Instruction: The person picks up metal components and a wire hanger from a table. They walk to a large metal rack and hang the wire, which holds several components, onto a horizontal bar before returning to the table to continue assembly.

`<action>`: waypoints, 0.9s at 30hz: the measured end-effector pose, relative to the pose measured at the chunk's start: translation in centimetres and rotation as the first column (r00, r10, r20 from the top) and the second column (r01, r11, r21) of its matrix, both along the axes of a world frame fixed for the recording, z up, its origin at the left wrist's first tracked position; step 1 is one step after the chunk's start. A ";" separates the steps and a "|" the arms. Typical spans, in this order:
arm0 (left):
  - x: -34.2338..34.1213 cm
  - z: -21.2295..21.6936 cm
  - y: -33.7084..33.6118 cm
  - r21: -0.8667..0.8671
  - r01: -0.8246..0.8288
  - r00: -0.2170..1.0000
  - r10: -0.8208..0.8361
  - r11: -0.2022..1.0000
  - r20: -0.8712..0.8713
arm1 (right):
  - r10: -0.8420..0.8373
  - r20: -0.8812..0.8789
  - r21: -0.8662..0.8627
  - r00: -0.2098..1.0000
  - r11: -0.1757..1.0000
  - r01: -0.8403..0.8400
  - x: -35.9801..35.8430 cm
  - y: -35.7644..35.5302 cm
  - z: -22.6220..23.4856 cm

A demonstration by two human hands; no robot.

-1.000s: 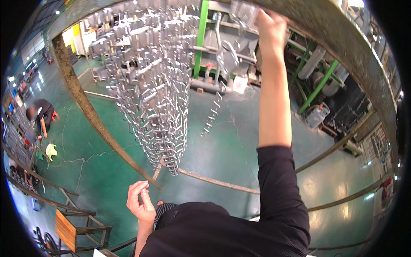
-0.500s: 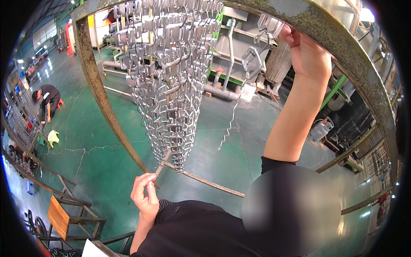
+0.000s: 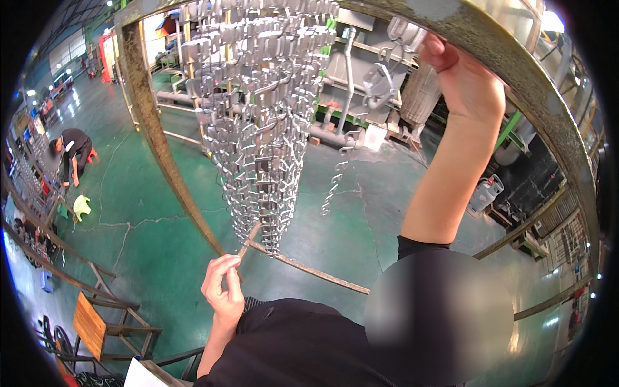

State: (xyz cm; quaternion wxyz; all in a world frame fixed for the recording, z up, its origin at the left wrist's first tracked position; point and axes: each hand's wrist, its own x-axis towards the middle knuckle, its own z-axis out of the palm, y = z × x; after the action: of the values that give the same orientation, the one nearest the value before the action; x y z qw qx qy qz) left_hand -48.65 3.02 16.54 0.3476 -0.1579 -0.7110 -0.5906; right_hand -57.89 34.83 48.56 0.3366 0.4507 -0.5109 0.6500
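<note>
My right hand [image 3: 467, 84] is raised at the top rail of a worn metal frame [image 3: 151, 122], its fingers curled closed at the upper end of a hanging strand of silvery metal pieces [image 3: 379, 82]. The exact grip is partly hidden by the hand. My left hand [image 3: 222, 287] is low by the frame's lower bar, thumb and fingers pinched together; what they hold, if anything, is hidden. In front of me, many similar silvery pieces on twisted wires hang in dense rows [image 3: 258, 109] inside the frame.
Far left, a person [image 3: 76, 151] bends over beside a yellow-green stool [image 3: 81, 206]. A wooden-topped stand [image 3: 89, 326] is at lower left. Grey pipes and tanks [image 3: 348, 84] line the back. A gas cylinder [image 3: 485, 193] stands at right on the green floor.
The single strand has swung, its lower end moving slightly left and up. My right hand has shifted slightly right, and my left hand slightly right and up.
</note>
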 end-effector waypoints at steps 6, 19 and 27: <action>0.1 -0.2 -0.1 -0.012 -0.015 1.000 0.015 1.000 0.025 | -0.029 0.006 0.027 1.000 0.999 0.029 0.5 -0.2 0.7; 0.3 -1.7 -1.6 -0.088 0.012 0.999 -0.009 0.996 0.033 | -0.338 0.357 0.028 0.871 0.936 0.352 0.8 -0.8 -4.7; 0.3 -0.9 -1.9 -0.069 -0.051 0.996 0.055 0.996 0.064 | -0.493 0.480 0.063 0.726 0.845 0.532 -7.9 -2.0 -4.9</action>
State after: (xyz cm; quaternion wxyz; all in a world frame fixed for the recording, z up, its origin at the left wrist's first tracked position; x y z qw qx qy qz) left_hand -48.30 1.12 15.60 0.3342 -0.1311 -0.7454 -0.5617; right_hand -65.80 32.85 43.64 0.3833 0.1034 -0.6561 0.6418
